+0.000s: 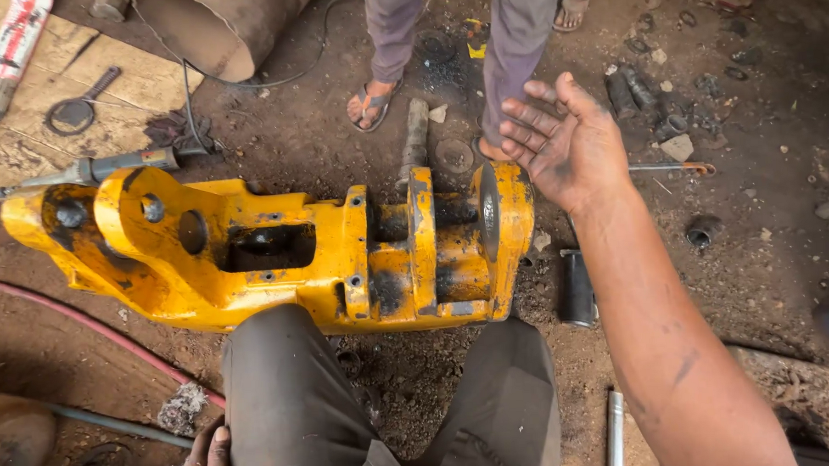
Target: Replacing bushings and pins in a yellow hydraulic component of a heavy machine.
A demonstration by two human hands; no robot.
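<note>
Directly in front of my knees lies the big yellow cast housing (pixel 277 252), resting on its side on the dirt floor (pixel 764 248). It is long, with round holes at its left end, a rectangular opening in the middle and a flanged part at the right end, and its paint is stained with black grease. My right hand (pixel 563 140) is raised just beside that right end, above the ground, with the palm turned up and the fingers spread; it is released and grasps nothing. The palm and the fingers are dirty with dark oil. My left hand (pixel 208 459) is low at the bottom edge, beside my left knee; only a part of it shows, pressed near the trouser, and I cannot tell if it is closed or loose.

Just behind the housing, a grey metal shaft (pixel 416 132) lies on the soil and points toward the housing's top edge. On the right of the housing, near my forearm, a dark cylinder (pixel 578 290) lies on the ground, and lower a shiny tube (pixel 614 430) is partly seen. Another person stands beyond the housing, in grey trousers and sandals (pixel 370 104). At the left, a grey tool (pixel 91 171) rests against the housing's upper left corner, and a red hose (pixel 87 327) runs across the dirt below it. Far left there are wooden boards (pixel 24 100) with a round ring-shaped tool on them.
</note>
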